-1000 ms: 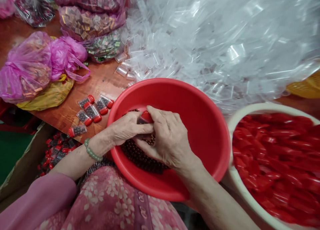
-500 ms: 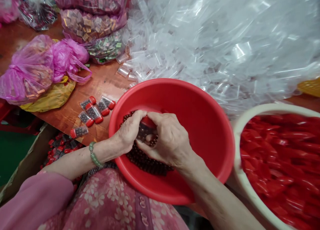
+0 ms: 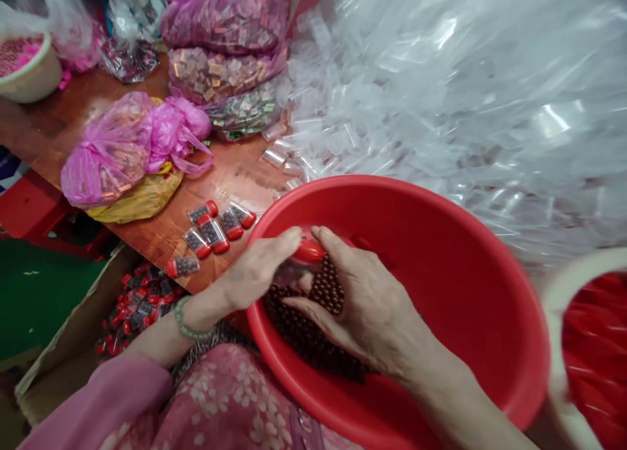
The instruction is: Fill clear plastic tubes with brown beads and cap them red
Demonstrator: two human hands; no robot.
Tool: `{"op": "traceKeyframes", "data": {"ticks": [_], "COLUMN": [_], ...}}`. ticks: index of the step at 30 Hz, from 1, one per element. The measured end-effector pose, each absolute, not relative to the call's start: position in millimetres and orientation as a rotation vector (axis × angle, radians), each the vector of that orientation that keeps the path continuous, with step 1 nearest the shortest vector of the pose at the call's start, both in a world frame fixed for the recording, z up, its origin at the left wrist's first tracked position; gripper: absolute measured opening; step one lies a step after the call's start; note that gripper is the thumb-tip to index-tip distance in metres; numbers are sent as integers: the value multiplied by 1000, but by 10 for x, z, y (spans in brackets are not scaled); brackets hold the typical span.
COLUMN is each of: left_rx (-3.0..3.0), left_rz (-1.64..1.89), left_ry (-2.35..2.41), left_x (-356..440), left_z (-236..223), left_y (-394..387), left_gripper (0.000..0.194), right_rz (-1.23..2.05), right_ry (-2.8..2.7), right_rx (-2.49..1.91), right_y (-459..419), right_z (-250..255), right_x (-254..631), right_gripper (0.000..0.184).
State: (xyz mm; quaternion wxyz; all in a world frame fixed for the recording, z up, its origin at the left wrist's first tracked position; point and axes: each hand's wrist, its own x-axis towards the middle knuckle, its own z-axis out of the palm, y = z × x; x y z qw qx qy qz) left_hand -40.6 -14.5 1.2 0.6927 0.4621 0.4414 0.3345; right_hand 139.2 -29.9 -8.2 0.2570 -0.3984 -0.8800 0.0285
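Note:
My left hand (image 3: 262, 264), with a green bead bracelet at the wrist, is wrapped round a small clear plastic container with a red cap (image 3: 309, 250). Most of the container is hidden by my fingers. Just to its right is my right hand (image 3: 372, 300), thumb and forefinger spread apart, the forefinger tip close to the cap. Its other fingers are out of sight. Both hands are over the near left part of a red basin (image 3: 470, 293). Below them, dark brown round beads (image 3: 318, 339) lie in that basin.
Several filled red-capped containers (image 3: 213, 232) lie on the table left of the basin. More fill a cardboard box (image 3: 53, 371) below. Clear empty containers (image 3: 392, 110) are heaped behind. Pink bags (image 3: 108, 149) stand at left, a white tub (image 3: 556, 345) of red pieces at right.
The view has swung left and the scene shifts right in it. My right hand's thumb and forefinger have spread away from the capped container, which stays in my left hand.

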Motion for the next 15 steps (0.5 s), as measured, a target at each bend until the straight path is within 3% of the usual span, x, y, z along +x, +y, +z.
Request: {"op": "traceKeyframes", "data": {"ticks": [4, 7, 10, 13, 15], "left_rx": [1401, 1928, 2288, 2434, 2471], "left_rz": [943, 586, 238, 55, -57], "left_ry": [1339, 1617, 1745, 1710, 1602], "left_x": [-916, -1222, -1311, -1188, -1076], "left_z": [-9, -204, -367, -450, -507], "left_y": [-29, 126, 254, 350, 415], "left_gripper": [44, 43, 44, 58, 56], "right_rz": [127, 179, 215, 225, 221], "right_ry": [-2529, -2606, -2634, -2642, -2643], "right_rx": [-1187, -1208, -1212, -1206, -1172], "right_y": [-296, -312, -315, -304, -300], "right_z": [-116, -169, -195, -211, -234], "right_x": [1504, 1525, 1500, 1493, 1512], "right_gripper": [51, 37, 35, 36, 33]}}
